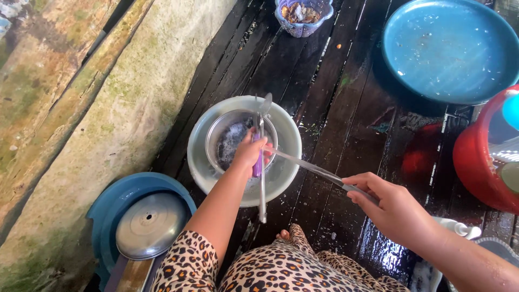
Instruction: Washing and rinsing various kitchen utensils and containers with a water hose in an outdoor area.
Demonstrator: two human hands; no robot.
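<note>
Over the pale plastic basin [286, 135] on the wet dark planks [335, 113], the washing of cutlery looks to be mid-scrub. Inside the basin sits a metal bowl [224, 138] with suds. The left hand [250, 152] hovers above that bowl, fingers closed around a purple scrubber [257, 164] and several long metal spoons [262, 121] that stand across the basin. The right hand [392, 208], to the basin's right, pinches the handle of one long metal utensil [311, 166] between thumb and curled fingers, its far end reaching into the left hand's grip. The next move probably calls for a steady pull along that utensil. Beyond the basin lie a blue tub [451, 51] and a small basket [303, 16]; nearer, a steel lid [151, 224].
</note>
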